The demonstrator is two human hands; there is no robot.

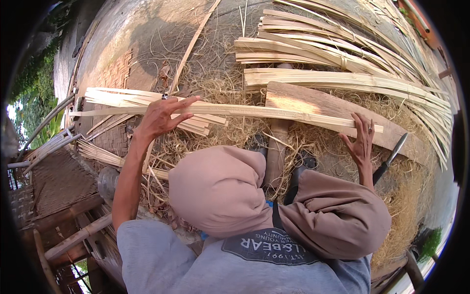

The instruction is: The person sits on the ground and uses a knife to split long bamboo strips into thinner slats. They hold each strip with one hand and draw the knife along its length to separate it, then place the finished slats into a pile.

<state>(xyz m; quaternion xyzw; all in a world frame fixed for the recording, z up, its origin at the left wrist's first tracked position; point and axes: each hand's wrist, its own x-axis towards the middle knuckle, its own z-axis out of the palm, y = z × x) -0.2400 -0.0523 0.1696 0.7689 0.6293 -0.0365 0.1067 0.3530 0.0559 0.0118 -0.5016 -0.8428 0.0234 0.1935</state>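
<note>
A long, narrow bundle of pale bamboo strips [235,110] lies crosswise in front of me, passing over a brown wooden board [293,98]. My left hand [161,116], with a ring on one finger, is around the bundle towards its left part; thumb and index finger stretch along its two sides. Near the right end, my right hand [361,136] grips it with the thumb on the near edge and fingers across the top. Some fingertips are hidden. A knife with a dark handle [395,149] lies just right of my right wrist, its blade against the board.
Several bundles of split bamboo [342,59] lie at the far right. More loose strips [115,98] spread under and beside my left hand. Curly shavings [220,88] cover the ground. An upright wooden post [279,147] stands between my feet, under the board. Bamboo framework [78,237] stands at the near left.
</note>
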